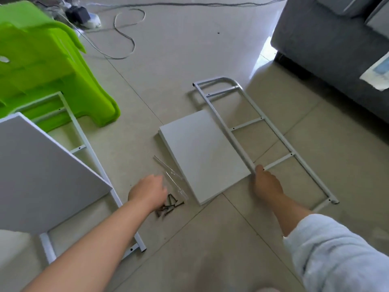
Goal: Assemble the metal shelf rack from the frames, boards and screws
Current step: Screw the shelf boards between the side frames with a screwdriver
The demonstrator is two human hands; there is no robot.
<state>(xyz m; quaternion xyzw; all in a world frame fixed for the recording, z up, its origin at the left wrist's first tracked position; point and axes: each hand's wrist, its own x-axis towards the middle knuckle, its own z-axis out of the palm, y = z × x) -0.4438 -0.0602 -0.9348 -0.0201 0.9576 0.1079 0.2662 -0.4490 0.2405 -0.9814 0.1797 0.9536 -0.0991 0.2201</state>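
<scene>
- Here, at the bottom of the frame, two forearms reach forward over the pale tiled floor (189, 239); the right one wears a pushed-up light blue sleeve (336, 249), the left is bare.
- The left hand (148, 191), lower centre, hangs palm-down over a small heap of dark screws (169, 206); its fingertips curl down at the heap, but I cannot tell whether they pinch one.
- Just beyond it lies a clear plastic bag (172, 178), flat on the floor.
- The right hand (266, 183) grips the near rail of a white metal ladder-shaped side frame (263, 131), thumb on top, fingers wrapped under.
- That frame lies flat, running from lower right up to centre, its rounded end farthest away.
- A white rectangular shelf board (202, 154) lies beside it, one long edge tucked against the gripped rail.
- At left, a second white board (42, 175) stands tilted on a second white metal frame (88, 148).
- Behind it, upper left, is a bright green plastic stool (42, 70); grey cables (126, 39) loop at top centre, and a grey sofa (336, 49) fills the upper right.
</scene>
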